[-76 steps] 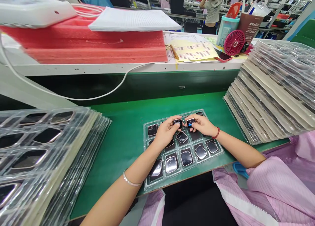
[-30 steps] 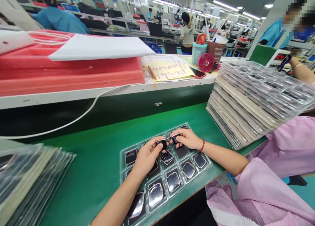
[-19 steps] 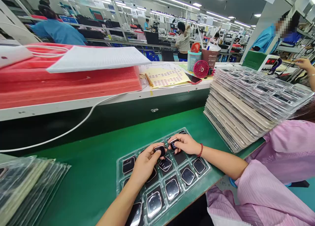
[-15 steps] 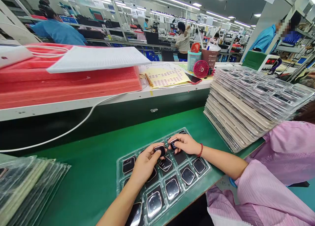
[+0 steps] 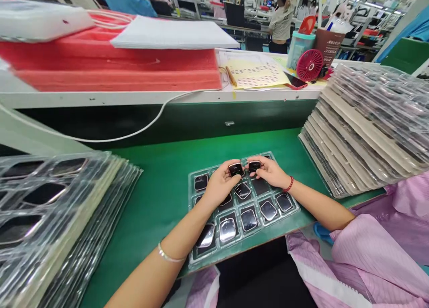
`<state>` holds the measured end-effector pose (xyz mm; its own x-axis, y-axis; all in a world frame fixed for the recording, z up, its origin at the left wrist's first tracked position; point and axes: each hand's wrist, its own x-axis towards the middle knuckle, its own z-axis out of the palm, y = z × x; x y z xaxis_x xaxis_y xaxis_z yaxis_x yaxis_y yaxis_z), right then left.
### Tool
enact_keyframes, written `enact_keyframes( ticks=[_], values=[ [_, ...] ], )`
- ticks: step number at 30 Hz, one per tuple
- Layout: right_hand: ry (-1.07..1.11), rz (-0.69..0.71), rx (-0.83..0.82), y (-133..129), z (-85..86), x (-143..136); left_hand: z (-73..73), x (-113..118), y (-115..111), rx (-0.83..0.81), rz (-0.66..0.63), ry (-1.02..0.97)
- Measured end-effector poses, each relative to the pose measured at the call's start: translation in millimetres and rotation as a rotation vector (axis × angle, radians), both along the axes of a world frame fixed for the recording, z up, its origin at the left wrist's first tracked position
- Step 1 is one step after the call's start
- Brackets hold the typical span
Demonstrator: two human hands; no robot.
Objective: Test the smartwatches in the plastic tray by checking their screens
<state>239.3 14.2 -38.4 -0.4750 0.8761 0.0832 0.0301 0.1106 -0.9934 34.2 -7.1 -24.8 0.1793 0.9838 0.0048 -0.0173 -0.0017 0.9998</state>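
A clear plastic tray (image 5: pixel 214 250) lies on the green mat, with several dark square watch faces in its compartments. Above its back part, my left hand (image 5: pixel 221 183) holds a small watch face (image 5: pixel 236 169) between thumb and fingers. Close beside it on the right, my right hand (image 5: pixel 271 171) grips another watch face (image 5: pixel 254 166). Both held pieces are tilted up with dark screens showing, a small gap between them. Below my right hand one compartment (image 5: pixel 260 186) shows only a dark bottom.
Stacked trays (image 5: pixel 365 138) stand at the right and another stack (image 5: pixel 67 218) at the left. A white shelf edge (image 5: pixel 187 98) runs behind, bearing red foam (image 5: pixel 134 71), papers (image 5: pixel 258 75), a phone (image 5: pixel 295 81) and a pink fan (image 5: pixel 310 65). A white cable (image 5: pixel 140 130) hangs down.
The camera view has tilted down and turned left. Both watch faces are still held, and the right one now faces the camera more squarely. More of the left stack shows.
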Motion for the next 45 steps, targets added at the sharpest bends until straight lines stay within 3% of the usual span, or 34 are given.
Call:
enact_keyframes(
  ticks=[10, 25, 45],
  values=[
    [-0.024, 0.059, 0.041, -2.7, 1.4, -0.6, 1.5, -0.7, -2.2, 0.006, -0.014, -0.006],
    [-0.05, 0.036, 0.087, -5.3, 5.9, -1.0, 1.8, -1.6, -3.0, 0.008, -0.01, -0.011],
    [-0.024, 0.049, 0.029, -3.9, 4.7, -1.2, 0.8, -2.2, -2.8, -0.023, -0.019, 0.005]
  ],
)
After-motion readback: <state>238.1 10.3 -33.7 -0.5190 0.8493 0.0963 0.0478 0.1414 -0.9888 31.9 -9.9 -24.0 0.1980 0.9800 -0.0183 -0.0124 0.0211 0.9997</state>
